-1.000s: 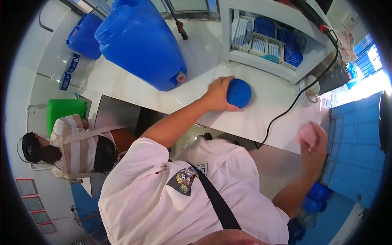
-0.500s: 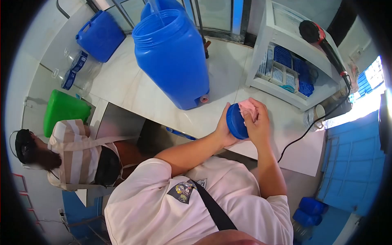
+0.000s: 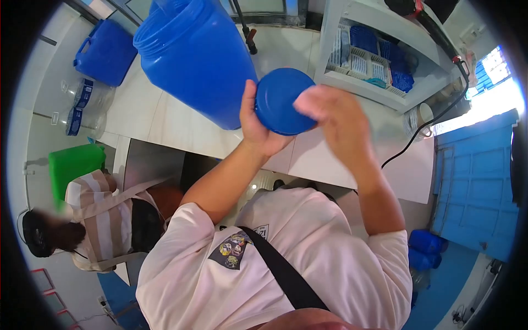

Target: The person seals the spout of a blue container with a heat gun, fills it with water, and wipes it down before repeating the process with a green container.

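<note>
My left hand grips a round blue lid from below and the left, its flat top facing up. Over the lid's right edge, my right hand is closed on a pink cloth; motion blurs both, and most of the cloth is hidden in the fingers. Just behind the left hand stands a large blue water jug, its threaded mouth uncovered, with water running in from above.
A white cabinet with packets in baskets stands back right, a heat gun on top. Its black cord crosses the counter. Another blue jug and clear bottles stand left. A person is beside a green jug.
Both hands have moved left and up in view with the lid. The lid has turned from edge-on to face up, and the right hand sweeps across its right side.
</note>
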Motion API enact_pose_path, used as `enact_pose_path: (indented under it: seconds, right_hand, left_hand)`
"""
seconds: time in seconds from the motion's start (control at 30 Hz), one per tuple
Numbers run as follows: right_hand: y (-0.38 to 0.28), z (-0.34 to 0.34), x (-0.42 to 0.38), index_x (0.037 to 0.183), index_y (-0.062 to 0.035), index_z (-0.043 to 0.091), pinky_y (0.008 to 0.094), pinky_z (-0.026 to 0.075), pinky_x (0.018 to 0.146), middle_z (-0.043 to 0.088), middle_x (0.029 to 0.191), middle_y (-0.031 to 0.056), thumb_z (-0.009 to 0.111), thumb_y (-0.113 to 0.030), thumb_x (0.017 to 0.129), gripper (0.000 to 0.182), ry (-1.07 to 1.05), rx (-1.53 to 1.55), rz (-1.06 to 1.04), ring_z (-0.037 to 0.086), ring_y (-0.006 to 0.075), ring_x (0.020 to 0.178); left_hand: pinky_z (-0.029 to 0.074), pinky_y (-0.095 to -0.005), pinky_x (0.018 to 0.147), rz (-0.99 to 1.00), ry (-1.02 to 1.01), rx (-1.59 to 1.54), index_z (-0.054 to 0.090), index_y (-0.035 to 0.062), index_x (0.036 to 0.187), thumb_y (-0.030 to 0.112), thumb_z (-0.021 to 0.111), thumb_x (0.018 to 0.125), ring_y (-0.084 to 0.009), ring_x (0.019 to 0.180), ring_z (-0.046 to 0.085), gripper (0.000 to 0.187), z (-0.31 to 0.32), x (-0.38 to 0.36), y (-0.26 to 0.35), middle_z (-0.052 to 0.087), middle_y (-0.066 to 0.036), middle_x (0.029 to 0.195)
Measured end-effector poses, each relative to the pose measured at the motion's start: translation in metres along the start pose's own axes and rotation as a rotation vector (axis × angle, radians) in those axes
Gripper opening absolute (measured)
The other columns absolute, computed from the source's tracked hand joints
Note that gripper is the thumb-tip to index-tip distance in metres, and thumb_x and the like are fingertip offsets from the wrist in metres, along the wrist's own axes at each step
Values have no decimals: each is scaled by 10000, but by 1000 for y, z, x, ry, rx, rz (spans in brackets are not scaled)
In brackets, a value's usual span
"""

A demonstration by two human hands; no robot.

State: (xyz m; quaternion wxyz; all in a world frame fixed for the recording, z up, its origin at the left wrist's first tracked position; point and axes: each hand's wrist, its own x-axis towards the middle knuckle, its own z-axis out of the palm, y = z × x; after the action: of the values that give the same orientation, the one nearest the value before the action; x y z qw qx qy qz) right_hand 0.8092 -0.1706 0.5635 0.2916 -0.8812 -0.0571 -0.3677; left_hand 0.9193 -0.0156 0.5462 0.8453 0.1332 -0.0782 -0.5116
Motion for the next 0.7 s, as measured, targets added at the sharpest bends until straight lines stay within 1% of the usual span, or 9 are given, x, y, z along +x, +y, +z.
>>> enact_pose_path:
  seconds: [0.13,0.2,0.23,0.33,0.4,0.47,0.5,0.6,0.7]
  right_hand:
    - [-34,-4,18,1078,-186,786,400,497,990,715,1151,35,625,-102,874,274,-76,197,188,642,283,1086]
    - [1,-19,25,1078,-174,783,395,505,966,714,1130,47,628,-150,918,224,92,-158,-143,640,285,1070]
    - [3,-32,25,1073,-157,778,394,509,952,712,1121,58,628,-156,922,213,56,-106,-86,642,289,1058]
    - [-15,-24,16,1054,-116,763,389,522,904,709,1095,94,644,-158,898,201,-76,434,396,650,304,1031]
    - [-26,-24,12,1026,-101,759,386,527,868,713,1070,102,681,-140,860,188,85,45,-177,654,314,999]
    - [-7,-36,30,1046,-101,749,394,530,858,703,1067,95,695,-125,834,220,69,8,-210,649,309,984]
    - [7,-45,27,1058,-104,742,402,530,862,696,1066,87,692,-116,824,240,126,-16,-91,648,307,986]
    - [-21,-55,17,1084,-123,729,412,528,876,679,1063,76,673,-88,803,289,-15,587,487,648,302,990]
    - [-32,-33,4,1063,-132,765,411,528,919,677,1168,88,646,24,775,348,19,104,-107,649,295,1060]
  left_hand:
    - [290,-602,1182,-25,-20,89,364,123,1544,745,352,942,-377,1430,408,866,11,8,-25,421,-167,1550]
    - [284,-616,1181,-102,-89,-389,343,145,1554,742,351,942,-412,1443,371,855,7,13,-30,388,-190,1563]
    - [286,-605,1185,76,56,107,332,162,1561,731,367,945,-414,1449,359,838,32,13,-29,394,-182,1559]
    - [292,-582,1190,96,-126,110,337,165,1560,718,380,950,-395,1444,378,825,31,19,-18,403,-158,1560]
    - [293,-587,1188,76,-74,144,339,165,1560,729,397,939,-381,1451,373,841,27,21,-36,400,-160,1562]
    - [290,-590,1190,-68,-141,-340,340,174,1555,755,419,914,-408,1457,350,869,33,22,-47,388,-201,1558]
    - [286,-590,1192,85,84,134,350,170,1548,739,409,927,-396,1464,342,844,46,21,-48,378,-201,1565]
    - [292,-574,1194,137,-107,111,361,168,1544,691,385,962,-360,1459,363,783,40,23,-27,399,-177,1560]
    - [349,-543,1164,118,-110,124,383,157,1523,674,399,974,-318,1402,440,755,43,25,-53,467,-156,1499]
